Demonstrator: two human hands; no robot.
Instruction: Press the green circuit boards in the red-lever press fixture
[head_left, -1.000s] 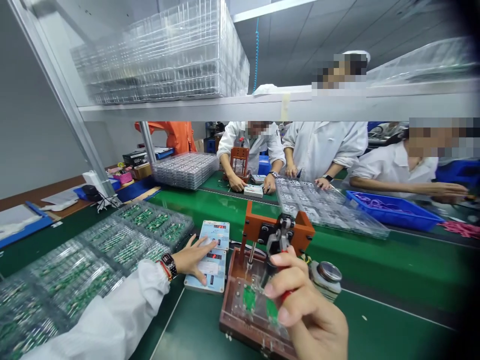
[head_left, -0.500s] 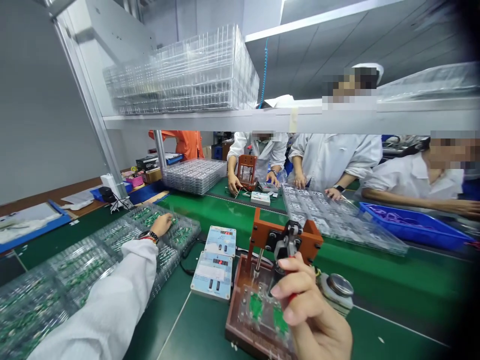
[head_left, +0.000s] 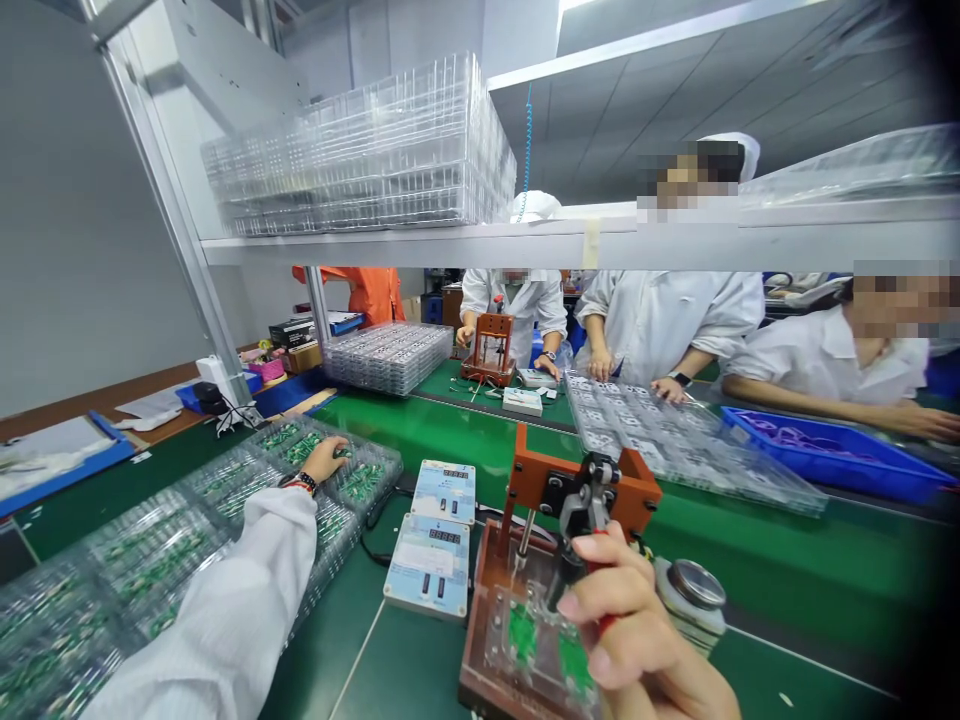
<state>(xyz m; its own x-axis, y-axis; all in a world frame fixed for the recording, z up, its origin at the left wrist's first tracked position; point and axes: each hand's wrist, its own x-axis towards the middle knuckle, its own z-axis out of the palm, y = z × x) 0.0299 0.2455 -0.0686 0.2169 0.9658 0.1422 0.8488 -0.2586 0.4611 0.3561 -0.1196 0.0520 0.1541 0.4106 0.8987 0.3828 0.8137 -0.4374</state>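
My right hand [head_left: 637, 620] is wrapped round the red handle of a toggle clamp [head_left: 592, 495] on an orange and brown test fixture [head_left: 480, 640]. In the clear bed of this fixture lie two green circuit boards [head_left: 523, 632], the right one partly behind my fingers. Far out to the left, my left hand [head_left: 324, 462] is over a clear plastic tray [head_left: 255, 480] filled with small green boards. Its fingers are curled together at the tray's far right part; what they pinch is too small to make out.
Two display boxes [head_left: 427, 565] stand between tray and fixture, with a lidded jar [head_left: 690, 600] right of it. Overhead, a shelf [head_left: 405, 245] carries stacked clear trays. Across the green belt, several co-workers in white handle a fixture and trays, near a blue bin [head_left: 840, 450].
The red digits on the two display boxes have gone dark. My view has shifted slightly; my right hand stays on the clamp handle and my left hand stays at the tray.
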